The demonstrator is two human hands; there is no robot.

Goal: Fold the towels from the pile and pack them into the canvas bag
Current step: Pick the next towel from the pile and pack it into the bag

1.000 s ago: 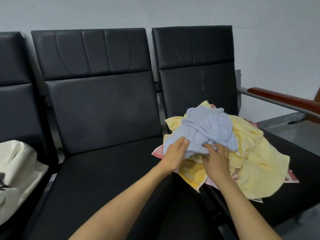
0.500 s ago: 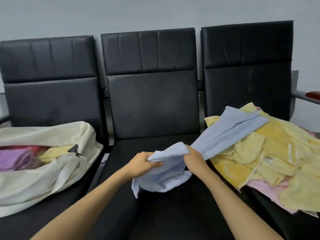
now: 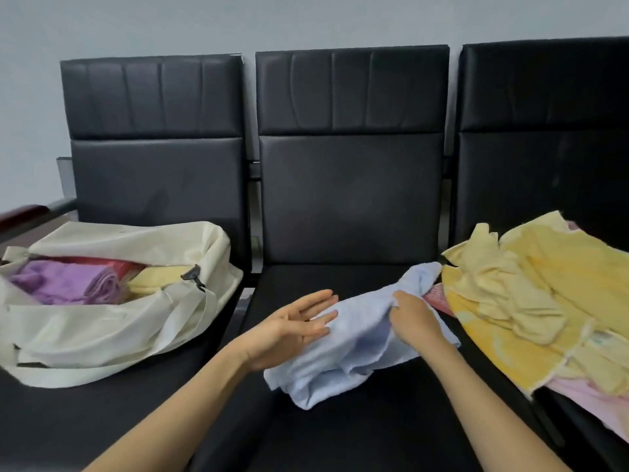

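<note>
three black padded seats in a row against a pale wall. light blue towel (image 3: 340,362) lies crumpled on the middle seat (image 3: 340,437), toward its right side; its far end trails up to the edge of the pile and its near end is bunched in loose folds. left hand (image 3: 289,332) is turned palm up, fingers straight and slightly spread, holding nothing; the fingertips lie on the towel's left edge. right hand (image 3: 413,318) is back-up, fingers curled into the cloth, gripping a gathered fold near the towel's far end. both forearms are bare and reach in from the near edge. canvas bag (image 3: 85,335), cream, sits slumped on the left seat (image 3: 68,420) with its mouth open toward the right and a dark buckle (image 3: 192,275) at the rim. inside it: a folded purple towel (image 3: 58,284) on the left, a folded pale yellow towel (image 3: 153,284) on the right, something red (image 3: 102,264) behind them, kind unclear. pile of towels (image 3: 544,284) covers the right seat, mostly yellow, unfolded and heaped, with a pink towel (image 3: 585,400) showing underneath at the near edge. the pile is just beside the right hand and well apart from the bag. a reddish armrest (image 3: 20,216) shows at the far left.
</note>
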